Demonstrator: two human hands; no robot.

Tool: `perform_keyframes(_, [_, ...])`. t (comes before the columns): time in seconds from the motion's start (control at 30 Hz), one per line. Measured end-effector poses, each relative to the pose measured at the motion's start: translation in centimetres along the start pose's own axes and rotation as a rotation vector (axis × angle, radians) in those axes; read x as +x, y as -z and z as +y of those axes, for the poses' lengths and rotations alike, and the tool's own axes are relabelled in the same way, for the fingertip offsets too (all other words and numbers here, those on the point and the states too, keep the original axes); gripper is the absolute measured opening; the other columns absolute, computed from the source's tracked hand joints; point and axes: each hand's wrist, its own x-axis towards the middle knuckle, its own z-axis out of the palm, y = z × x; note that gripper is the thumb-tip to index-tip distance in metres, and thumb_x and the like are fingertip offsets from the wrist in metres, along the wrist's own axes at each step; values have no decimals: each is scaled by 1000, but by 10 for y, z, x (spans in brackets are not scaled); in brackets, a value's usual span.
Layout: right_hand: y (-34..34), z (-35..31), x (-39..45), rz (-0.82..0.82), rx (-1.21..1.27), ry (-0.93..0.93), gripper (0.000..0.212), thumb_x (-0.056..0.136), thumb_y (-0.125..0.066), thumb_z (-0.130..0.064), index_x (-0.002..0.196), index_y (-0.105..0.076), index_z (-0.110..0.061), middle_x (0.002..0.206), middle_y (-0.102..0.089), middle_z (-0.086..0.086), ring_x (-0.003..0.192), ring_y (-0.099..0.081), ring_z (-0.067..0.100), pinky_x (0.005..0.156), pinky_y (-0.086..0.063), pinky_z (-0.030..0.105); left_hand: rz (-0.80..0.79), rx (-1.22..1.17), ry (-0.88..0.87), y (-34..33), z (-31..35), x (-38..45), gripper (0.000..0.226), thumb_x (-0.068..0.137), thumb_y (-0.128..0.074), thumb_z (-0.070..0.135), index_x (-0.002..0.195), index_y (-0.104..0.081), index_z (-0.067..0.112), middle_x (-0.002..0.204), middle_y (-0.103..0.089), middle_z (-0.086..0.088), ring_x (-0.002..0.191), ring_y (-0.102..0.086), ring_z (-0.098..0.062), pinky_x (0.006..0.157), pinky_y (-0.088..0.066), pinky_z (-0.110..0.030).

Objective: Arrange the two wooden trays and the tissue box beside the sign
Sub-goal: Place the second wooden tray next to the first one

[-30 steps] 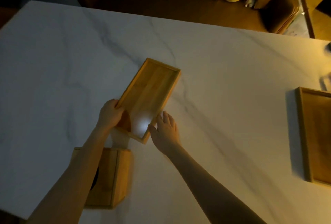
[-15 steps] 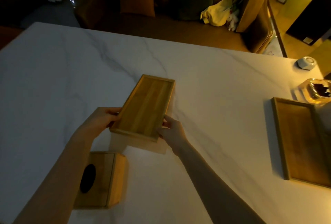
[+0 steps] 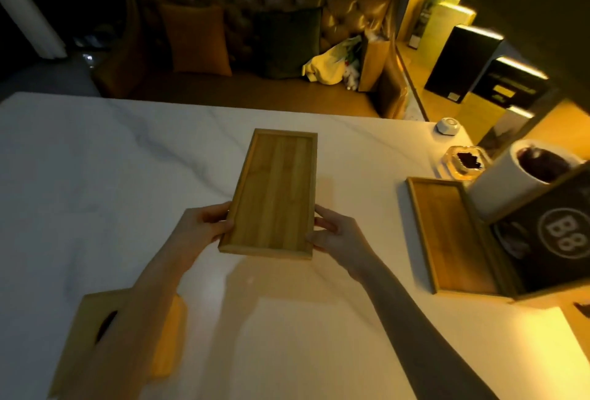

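Observation:
I hold a long wooden tray above the white marble table, its shadow on the top below. My left hand grips its near left edge and my right hand grips its near right edge. A second wooden tray lies flat at the right, touching the dark sign marked "B8". The wooden tissue box, with a dark oval slot on top, stands at the near left, partly hidden under my left forearm.
Behind the sign stands a white cylinder with a dark inside. A glass dish and a small white object sit at the far right corner. A leather sofa with cushions lies beyond the table's far edge.
The tray has risen off the table and turned from slanted to nearly straight, moving rightward. My view lifted, bringing the sign and cylinder into sight.

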Motion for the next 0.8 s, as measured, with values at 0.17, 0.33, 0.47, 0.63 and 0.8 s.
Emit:
perform_keyframes(0.17, [40,8,-24,127,-66,28,52,86,-57,-7,134,-40,-19,101,-57,-12,90,-61,10,85,-53,29,-35,37,-104,-52,9,-4,36,84,-53,2,119,-54,13,103,-64,8,87,-66,-3,77,-54,-21])
perform_keyframes(0.33, [77,31,-42,239,-96,-7,52,86,-57,-9,134,-40,-20,96,-61,-11,93,-61,13,92,-50,41,-58,56,-99,-103,15,-2,37,84,-55,4,120,-53,9,116,-62,-9,106,-59,-26,94,-47,-44])
perform_keyframes(0.47, [104,50,-47,286,-62,-76,51,88,-53,-4,135,-39,-20,100,-63,-4,94,-61,15,93,-50,42,-77,73,-71,-138,12,4,37,84,-55,7,120,-53,11,118,-62,-10,108,-58,-29,97,-46,-49])
perform_keyframes(0.63, [128,70,-43,288,-49,-157,51,89,-50,2,134,-40,-19,112,-61,9,101,-60,20,87,-52,34,-72,127,-48,-170,3,12,35,84,-55,6,119,-54,9,117,-61,-8,105,-58,-27,98,-45,-47])
perform_keyframes(0.8, [143,88,-32,275,-40,-223,53,88,-51,2,135,-38,-17,114,-60,8,104,-59,21,86,-53,35,-93,134,-7,-187,-7,25,36,83,-55,1,119,-54,9,119,-61,-9,108,-58,-27,98,-45,-45])
